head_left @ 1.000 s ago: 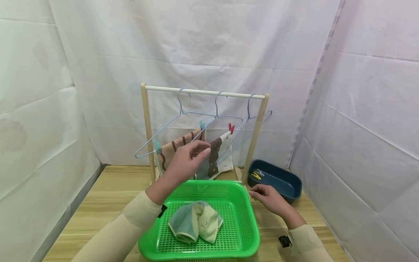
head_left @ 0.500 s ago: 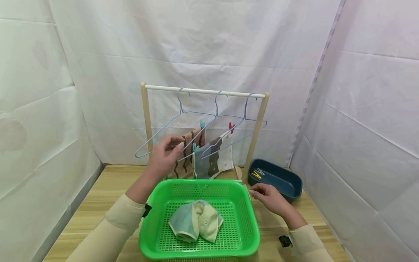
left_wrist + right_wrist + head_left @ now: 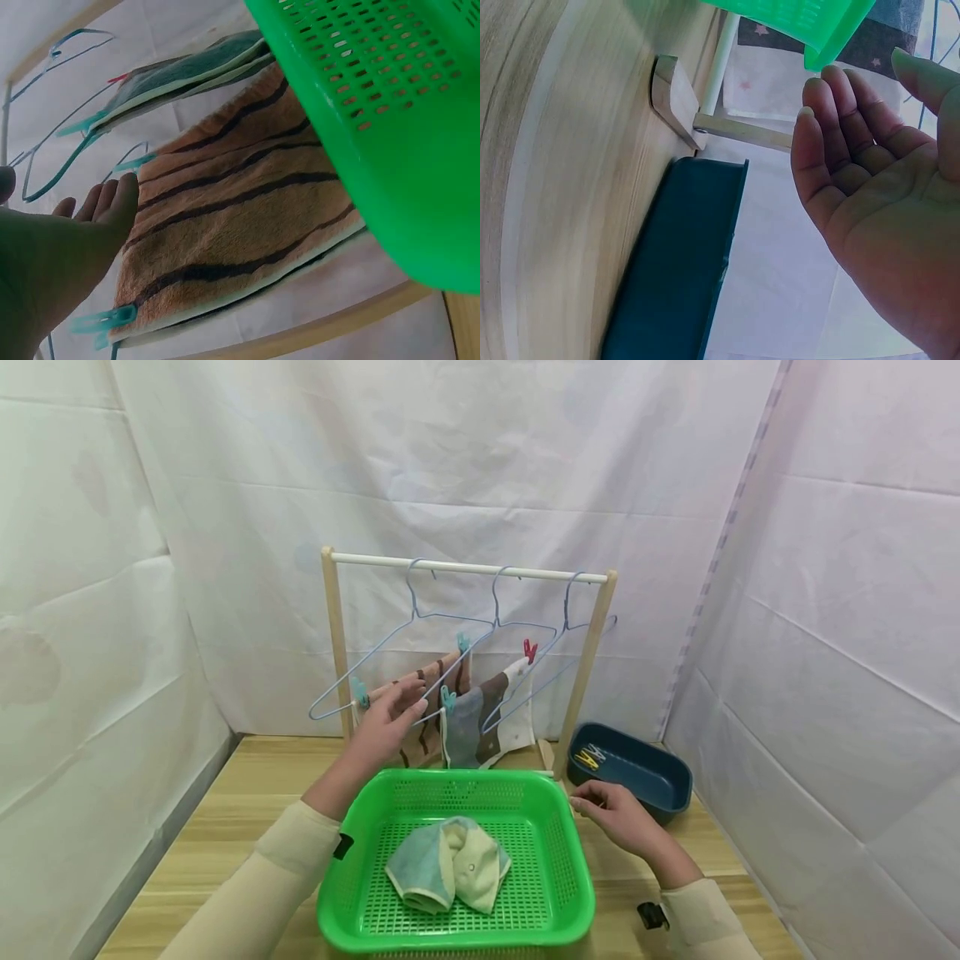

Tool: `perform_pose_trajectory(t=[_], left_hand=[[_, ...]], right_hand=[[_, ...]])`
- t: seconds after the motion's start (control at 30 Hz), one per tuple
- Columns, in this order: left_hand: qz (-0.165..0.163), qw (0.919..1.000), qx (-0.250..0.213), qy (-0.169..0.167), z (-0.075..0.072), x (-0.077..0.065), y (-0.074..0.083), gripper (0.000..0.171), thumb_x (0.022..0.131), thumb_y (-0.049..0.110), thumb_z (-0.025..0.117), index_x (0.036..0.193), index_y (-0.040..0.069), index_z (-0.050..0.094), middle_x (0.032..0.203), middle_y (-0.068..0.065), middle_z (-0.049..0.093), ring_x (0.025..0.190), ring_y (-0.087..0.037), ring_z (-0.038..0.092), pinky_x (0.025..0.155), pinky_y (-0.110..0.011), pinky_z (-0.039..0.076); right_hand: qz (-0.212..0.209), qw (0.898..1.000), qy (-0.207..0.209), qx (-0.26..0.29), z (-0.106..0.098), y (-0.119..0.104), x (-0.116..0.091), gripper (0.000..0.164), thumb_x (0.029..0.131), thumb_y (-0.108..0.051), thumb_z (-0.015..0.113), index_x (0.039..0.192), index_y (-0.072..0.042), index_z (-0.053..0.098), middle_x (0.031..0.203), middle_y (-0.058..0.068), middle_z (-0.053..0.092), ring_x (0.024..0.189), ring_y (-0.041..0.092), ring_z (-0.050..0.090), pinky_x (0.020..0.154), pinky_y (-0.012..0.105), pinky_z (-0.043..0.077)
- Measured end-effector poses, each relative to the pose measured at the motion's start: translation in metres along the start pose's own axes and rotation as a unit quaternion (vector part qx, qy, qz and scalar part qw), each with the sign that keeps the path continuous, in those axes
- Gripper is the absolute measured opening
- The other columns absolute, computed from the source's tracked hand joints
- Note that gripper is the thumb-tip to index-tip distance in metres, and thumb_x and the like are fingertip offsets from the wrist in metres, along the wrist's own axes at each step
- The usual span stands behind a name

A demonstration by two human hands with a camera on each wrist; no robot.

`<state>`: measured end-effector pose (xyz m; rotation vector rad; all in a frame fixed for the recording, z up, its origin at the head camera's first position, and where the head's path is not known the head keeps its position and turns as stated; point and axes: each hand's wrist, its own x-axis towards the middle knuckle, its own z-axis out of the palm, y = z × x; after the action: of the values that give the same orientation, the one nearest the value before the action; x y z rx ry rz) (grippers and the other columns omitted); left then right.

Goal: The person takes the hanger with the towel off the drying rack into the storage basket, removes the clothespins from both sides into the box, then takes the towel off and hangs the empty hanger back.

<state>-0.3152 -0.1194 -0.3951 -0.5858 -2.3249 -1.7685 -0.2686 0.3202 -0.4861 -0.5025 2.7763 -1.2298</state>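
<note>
My left hand (image 3: 381, 727) is raised in front of the brown striped towel (image 3: 240, 187), fingers relaxed and holding nothing. Teal clothespins (image 3: 105, 319) clip that towel to the left blue wire hanger (image 3: 367, 656). On the middle hanger (image 3: 525, 627) hangs a grey, brown and white towel (image 3: 467, 722), pinned by a teal clothespin (image 3: 447, 697) and a red clothespin (image 3: 529, 651). The right hanger (image 3: 567, 602) is bare. My right hand (image 3: 618, 817), loosely curled around nothing, hovers beside the right rim of the green basket (image 3: 577, 868). Inside the basket lies a folded blue-and-cream towel (image 3: 450, 866).
A wooden rack with a white rod (image 3: 465, 567) stands behind the basket. To its right sits a dark blue bin (image 3: 667, 777) containing a yellow clothespin (image 3: 587, 760) and a grey one. White curtains (image 3: 480, 468) enclose the wooden table (image 3: 247, 793) at the back and sides.
My left hand has moved left and down from the middle of the rack, then slightly back right. The bare right hanger has swung. My right hand has stayed in place.
</note>
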Motion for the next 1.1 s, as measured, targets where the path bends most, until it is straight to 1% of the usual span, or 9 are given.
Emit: perform_pose_trajectory(t=[0.07, 0.2, 0.3, 0.4, 0.53, 0.63, 0.7, 0.93, 1.1], left_hand=[[0.0, 0.9999, -0.009, -0.009, 0.002, 0.0, -0.002, 0.054, 0.12, 0.032, 0.054, 0.165, 0.004, 0.047, 0.169, -0.02, 0.047, 0.157, -0.039, 0.043, 0.127, -0.061, 0.042], [0.004, 0.9975, -0.065, -0.029, 0.007, 0.0, -0.002, 0.051, 0.122, 0.028, 0.045, 0.167, 0.004, 0.044, 0.172, -0.02, 0.041, 0.16, -0.042, 0.039, 0.126, -0.058, 0.043], [0.009, 0.9948, -0.096, -0.031, 0.01, 0.003, -0.002, 0.049, 0.123, 0.022, 0.042, 0.166, -0.001, 0.043, 0.169, -0.025, 0.045, 0.157, -0.045, 0.042, 0.124, -0.057, 0.044], [0.011, 0.9942, -0.105, -0.023, 0.012, 0.005, -0.003, 0.047, 0.123, 0.018, 0.041, 0.164, -0.004, 0.044, 0.166, -0.027, 0.047, 0.156, -0.045, 0.044, 0.124, -0.058, 0.043], [0.01, 0.996, -0.088, -0.014, 0.013, 0.006, -0.001, 0.044, 0.122, 0.016, 0.045, 0.16, -0.005, 0.051, 0.162, -0.026, 0.053, 0.153, -0.043, 0.05, 0.123, -0.056, 0.046], [0.008, 0.9987, -0.05, -0.004, 0.013, 0.006, 0.002, 0.042, 0.121, 0.018, 0.048, 0.156, -0.003, 0.059, 0.158, -0.022, 0.06, 0.149, -0.039, 0.056, 0.122, -0.055, 0.049], [0.007, 0.9995, -0.032, 0.001, 0.013, 0.007, 0.003, 0.041, 0.121, 0.018, 0.049, 0.155, -0.001, 0.061, 0.156, -0.019, 0.062, 0.147, -0.037, 0.058, 0.121, -0.055, 0.05], [0.009, 0.9979, -0.063, -0.013, 0.014, 0.008, 0.005, 0.042, 0.122, 0.016, 0.044, 0.157, -0.005, 0.056, 0.157, -0.021, 0.061, 0.148, -0.037, 0.057, 0.122, -0.054, 0.049], [0.008, 0.9959, -0.087, -0.024, 0.014, 0.007, 0.006, 0.043, 0.122, 0.014, 0.041, 0.159, -0.008, 0.051, 0.16, -0.025, 0.056, 0.15, -0.04, 0.054, 0.12, -0.05, 0.051]], right_hand=[[0.0, 1.0, 0.001, 0.001, 0.0, 0.001, 0.0, 0.028, 0.113, -0.036, 0.067, 0.123, -0.012, 0.077, 0.115, 0.011, 0.076, 0.093, 0.017, 0.068, 0.074, 0.031, 0.059], [0.0, 1.0, 0.0, 0.0, 0.002, 0.004, 0.0, 0.027, 0.114, -0.037, 0.067, 0.123, -0.013, 0.077, 0.114, 0.009, 0.076, 0.096, 0.019, 0.069, 0.076, 0.03, 0.06], [0.001, 1.0, 0.0, -0.001, 0.002, 0.006, 0.001, 0.027, 0.114, -0.037, 0.066, 0.123, -0.014, 0.077, 0.114, 0.009, 0.077, 0.097, 0.021, 0.07, 0.078, 0.031, 0.061], [0.0, 1.0, 0.002, -0.002, 0.002, 0.006, 0.001, 0.027, 0.114, -0.037, 0.066, 0.123, -0.014, 0.077, 0.115, 0.011, 0.077, 0.097, 0.021, 0.07, 0.077, 0.03, 0.061], [0.002, 1.0, 0.001, 0.001, 0.003, 0.007, 0.001, 0.028, 0.114, -0.037, 0.066, 0.123, -0.013, 0.077, 0.116, 0.013, 0.076, 0.099, 0.028, 0.071, 0.077, 0.03, 0.061], [0.003, 1.0, 0.0, 0.005, 0.002, 0.006, 0.001, 0.028, 0.114, -0.036, 0.066, 0.124, -0.013, 0.077, 0.116, 0.013, 0.076, 0.101, 0.034, 0.071, 0.077, 0.03, 0.061], [0.002, 1.0, 0.001, 0.004, 0.002, 0.006, 0.001, 0.027, 0.114, -0.036, 0.066, 0.124, -0.013, 0.077, 0.115, 0.012, 0.077, 0.1, 0.034, 0.071, 0.077, 0.03, 0.06], [-0.003, 1.0, 0.001, 0.002, 0.002, 0.005, 0.002, 0.025, 0.114, -0.034, 0.067, 0.124, -0.013, 0.077, 0.112, 0.004, 0.076, 0.096, 0.018, 0.069, 0.078, 0.03, 0.061], [-0.003, 1.0, -0.001, 0.002, 0.003, 0.007, 0.003, 0.025, 0.114, -0.034, 0.066, 0.124, -0.014, 0.077, 0.111, 0.0, 0.076, 0.097, 0.021, 0.07, 0.078, 0.031, 0.061]])
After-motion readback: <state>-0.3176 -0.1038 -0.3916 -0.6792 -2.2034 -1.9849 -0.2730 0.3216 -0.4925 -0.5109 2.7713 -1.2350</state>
